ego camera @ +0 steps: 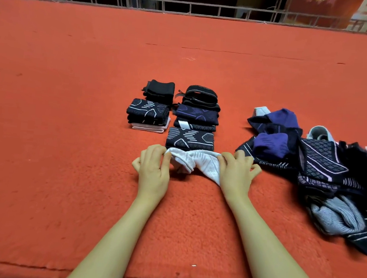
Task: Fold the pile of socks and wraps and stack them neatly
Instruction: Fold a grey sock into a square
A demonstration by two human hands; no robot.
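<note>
Two bare hands at work in the head view, each pinching one end of a pale white patterned knit sock (195,163) on the orange-red fleecy blanket (70,106); left hand (153,167) curled round the left end, thumb and fingers closed on the cloth; right hand (237,174) gripping the right end likewise; sock stretched between them, long axis running left to right, twisted and bunched at the middle, which end is the toe not clear; lying just in front of a folded dark navy sock with white line pattern (190,139), nearest of the column of folded dark pieces (197,109), with a second short stack of folded dark and pink pieces (150,113) to the left; unfolded heap of navy, purple and grey socks and wraps (321,173) well to the right. Likely trouble: folding over the twist, leaving a lumpy bundle that sits crooked; knuckles nudging the nearest folded sock and skewing the column; one pinch slipping and the sock springing back.
</note>
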